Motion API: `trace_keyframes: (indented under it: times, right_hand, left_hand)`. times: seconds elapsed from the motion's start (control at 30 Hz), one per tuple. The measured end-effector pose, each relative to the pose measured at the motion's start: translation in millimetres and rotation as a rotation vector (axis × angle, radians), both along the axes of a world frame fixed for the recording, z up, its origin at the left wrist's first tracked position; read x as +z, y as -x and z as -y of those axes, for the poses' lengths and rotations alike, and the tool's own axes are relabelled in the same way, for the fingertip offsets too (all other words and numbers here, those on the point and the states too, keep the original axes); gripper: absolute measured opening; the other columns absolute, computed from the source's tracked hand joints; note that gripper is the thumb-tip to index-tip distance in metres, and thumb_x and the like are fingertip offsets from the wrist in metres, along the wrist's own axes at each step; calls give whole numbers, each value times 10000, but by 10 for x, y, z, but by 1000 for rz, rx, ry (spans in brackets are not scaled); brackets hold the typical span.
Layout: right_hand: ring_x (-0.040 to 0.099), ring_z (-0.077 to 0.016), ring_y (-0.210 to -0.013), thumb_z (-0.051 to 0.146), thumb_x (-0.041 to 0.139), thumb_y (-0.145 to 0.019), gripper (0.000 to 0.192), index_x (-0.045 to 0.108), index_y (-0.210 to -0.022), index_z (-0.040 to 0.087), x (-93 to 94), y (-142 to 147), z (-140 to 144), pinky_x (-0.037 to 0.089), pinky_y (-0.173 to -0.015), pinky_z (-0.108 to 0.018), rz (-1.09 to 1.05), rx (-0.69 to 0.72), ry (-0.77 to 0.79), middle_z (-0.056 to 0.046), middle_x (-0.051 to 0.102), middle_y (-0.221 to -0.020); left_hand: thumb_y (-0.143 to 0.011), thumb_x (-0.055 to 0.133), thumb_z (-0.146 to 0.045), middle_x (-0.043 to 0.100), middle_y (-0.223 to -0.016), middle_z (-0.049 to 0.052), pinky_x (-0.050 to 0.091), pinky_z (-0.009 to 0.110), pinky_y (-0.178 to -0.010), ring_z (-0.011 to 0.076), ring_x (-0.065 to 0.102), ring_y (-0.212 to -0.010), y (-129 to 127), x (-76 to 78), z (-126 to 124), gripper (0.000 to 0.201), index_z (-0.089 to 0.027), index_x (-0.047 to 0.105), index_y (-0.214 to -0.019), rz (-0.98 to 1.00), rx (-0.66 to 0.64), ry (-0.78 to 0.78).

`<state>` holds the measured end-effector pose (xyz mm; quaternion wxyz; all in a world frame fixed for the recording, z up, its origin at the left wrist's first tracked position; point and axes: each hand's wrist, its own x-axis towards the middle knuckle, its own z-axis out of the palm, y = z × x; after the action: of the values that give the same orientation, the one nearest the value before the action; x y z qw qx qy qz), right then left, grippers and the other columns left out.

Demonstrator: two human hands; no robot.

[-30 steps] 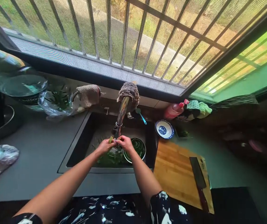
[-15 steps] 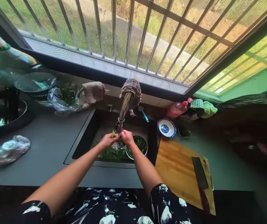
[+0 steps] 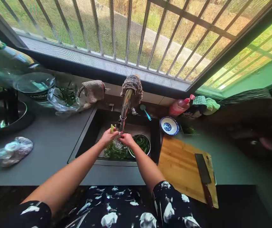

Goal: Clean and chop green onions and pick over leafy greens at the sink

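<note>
- Steel-grey curved faucet (image 3: 125,107) pours into the dark sink basin (image 3: 88,133); both hands meet right under its spout, so the water runs over what they hold.
- Left hand (image 3: 107,136) has its fingers curled around a pale green vegetable stalk (image 3: 112,128), whose tip sticks up beside the spout.
- Right hand (image 3: 126,139) touches the same stalk; how tightly its fingers close cannot be told.
- Loose leafy greens (image 3: 115,151) lie below; a round metal bowl of greens (image 3: 141,144) sits just right.
- Farther right, the wooden cutting board (image 3: 181,167) carries a dark cleaver (image 3: 204,175) at its right edge, leaving bare wood on the left.
</note>
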<state>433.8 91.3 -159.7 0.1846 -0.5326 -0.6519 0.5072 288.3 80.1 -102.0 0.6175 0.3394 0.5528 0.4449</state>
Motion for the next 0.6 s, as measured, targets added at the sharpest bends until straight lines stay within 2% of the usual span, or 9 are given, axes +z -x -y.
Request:
trace_keyframes:
  times: [0.1, 0.2, 0.33, 0.4, 0.53, 0.6]
  right_hand:
    - [384, -78, -531, 341, 582, -766, 244, 691, -685, 139, -73, 38, 38, 283, -523, -190, -18, 69, -20, 53, 459, -519]
    - [359, -72, -514, 404, 539, -805, 341, 684, -661, 131, -133, 69, 48, 264, -506, -190, -21, 155, -28, 57, 418, -500]
    - [498, -103, -625, 323, 597, -780, 205, 714, -779, 154, -321, 40, 62, 344, -595, -187, 210, 234, -32, 33, 565, -608]
    - [569, -148, -726, 250, 650, -727, 199, 711, -894, 159, -505, 18, 81, 386, -662, -207, 348, 225, -10, -11, 647, -730]
    - [632, -226, -804, 151, 644, -695, 536, 564, -1223, 110, -1016, 137, 92, 444, -679, -273, 490, 83, 101, -132, 688, -911]
    - [646, -231, -814, 150, 618, -722, 487, 578, -1207, 121, -1279, 319, 61, 459, -672, -281, 492, 44, 118, -139, 693, -930]
  left_hand:
    - [-381, 814, -521, 647, -629, 24, 437, 308, -628, 189, 593, -636, 6, 54, 8, 547, -172, 546, -706, -26, -40, 2]
    - [-391, 806, -528, 634, -604, 28, 436, 310, -646, 193, 590, -638, 32, 52, 20, 505, -171, 567, -657, -73, -57, 15]
    - [-492, 756, -530, 644, -646, 39, 424, 289, -626, 178, 569, -635, 2, -14, 22, 423, -171, 587, -639, -105, -119, -59]
    - [-565, 712, -519, 615, -611, 23, 407, 273, -590, 160, 539, -597, -51, -59, -8, 371, -174, 587, -618, -127, -199, -103]
    - [-610, 695, -445, 563, -560, -1, 393, 261, -564, 162, 518, -591, -68, -161, -162, 281, -187, 585, -604, -178, -246, -142]
    - [-633, 682, -436, 590, -619, 5, 403, 260, -594, 168, 533, -640, 47, -200, -255, 257, -192, 603, -642, -197, -212, -173]
